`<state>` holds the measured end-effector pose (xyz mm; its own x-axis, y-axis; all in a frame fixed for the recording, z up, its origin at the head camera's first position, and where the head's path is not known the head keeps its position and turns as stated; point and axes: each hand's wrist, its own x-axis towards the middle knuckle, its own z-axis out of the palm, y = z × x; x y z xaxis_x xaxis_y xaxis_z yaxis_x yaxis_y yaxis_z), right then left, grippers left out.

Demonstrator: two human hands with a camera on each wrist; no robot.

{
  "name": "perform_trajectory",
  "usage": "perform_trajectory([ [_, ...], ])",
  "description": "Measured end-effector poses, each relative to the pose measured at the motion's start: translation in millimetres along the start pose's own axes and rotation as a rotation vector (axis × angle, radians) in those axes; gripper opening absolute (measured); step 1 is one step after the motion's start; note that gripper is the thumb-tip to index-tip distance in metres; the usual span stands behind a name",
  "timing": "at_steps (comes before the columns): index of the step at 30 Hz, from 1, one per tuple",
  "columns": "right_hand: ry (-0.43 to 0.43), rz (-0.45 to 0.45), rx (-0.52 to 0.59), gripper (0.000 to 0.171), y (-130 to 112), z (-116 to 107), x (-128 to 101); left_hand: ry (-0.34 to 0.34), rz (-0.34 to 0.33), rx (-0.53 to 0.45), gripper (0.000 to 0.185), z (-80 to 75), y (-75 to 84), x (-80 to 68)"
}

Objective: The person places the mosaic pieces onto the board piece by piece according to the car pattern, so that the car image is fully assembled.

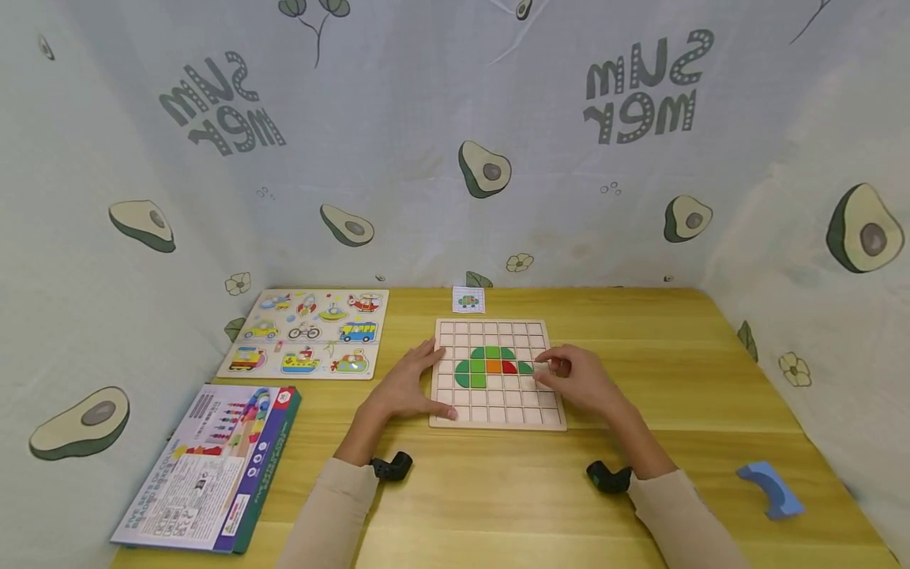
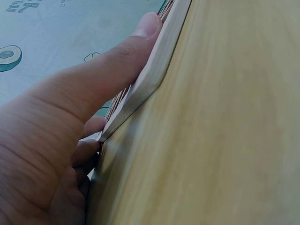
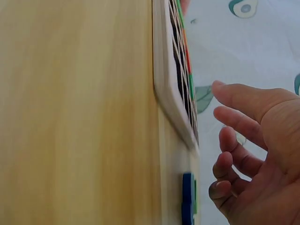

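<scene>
A wooden grid board [image 1: 498, 414] lies on the table. Coloured tiles form a patch in its middle: several green ones, an orange square [image 1: 494, 367] and a red tile [image 1: 509, 367]. At the patch's right end sits a green rounded tile [image 1: 524, 368]. My left hand [image 1: 404, 386] is spread at the board's left front corner, its thumb [image 2: 126, 54] on the top and fingers at the left side. Over the board's right part hovers my right hand [image 1: 579, 379], close to that green rounded tile. Its thumb and loosely bent fingers [image 3: 239, 119] stand apart, nothing visible between them.
Behind the board lies a small picture card [image 1: 468, 300]. A vehicle puzzle board [image 1: 302, 333] and a flat box [image 1: 206, 466] are at left. A blue arch block [image 1: 771, 490] lies front right. The right wrist view shows a blue-and-green object [image 3: 188, 199] beside the board.
</scene>
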<state>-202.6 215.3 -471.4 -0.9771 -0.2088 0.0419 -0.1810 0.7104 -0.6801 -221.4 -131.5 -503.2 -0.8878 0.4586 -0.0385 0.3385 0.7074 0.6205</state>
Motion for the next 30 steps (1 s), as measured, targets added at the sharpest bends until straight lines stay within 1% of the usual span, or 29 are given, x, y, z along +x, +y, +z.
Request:
perform_trajectory([
  [5, 0.027, 0.021, -0.009, 0.032, 17, -11, -4, -0.007, -0.006, 0.007, 0.119, 0.3, -0.8, 0.7],
  [9, 0.029, 0.029, -0.025, 0.035, 29, -21, -7, -0.008, -0.01, 0.002, 0.119, 0.4, -0.6, 0.6],
  [15, 0.051, 0.043, -0.042, 0.04, 39, -35, -9, -0.005, -0.011, 0.003, 0.12, -0.6, 0.2, 0.6],
  [19, 0.07, 0.058, -0.081, 0.042, 45, -38, -10, -0.001, -0.008, -0.01, 0.12, -0.4, 0.5, -0.2],
  [24, 0.052, 0.084, -0.102, 0.042, 51, -40, -14, -0.01, -0.005, -0.002, 0.12, 1.6, -0.5, -1.2],
  [30, 0.05, 0.089, -0.124, 0.041, 55, -44, -13, -0.004, -0.002, 0.011, 0.118, 1.3, -0.5, 0.9],
])
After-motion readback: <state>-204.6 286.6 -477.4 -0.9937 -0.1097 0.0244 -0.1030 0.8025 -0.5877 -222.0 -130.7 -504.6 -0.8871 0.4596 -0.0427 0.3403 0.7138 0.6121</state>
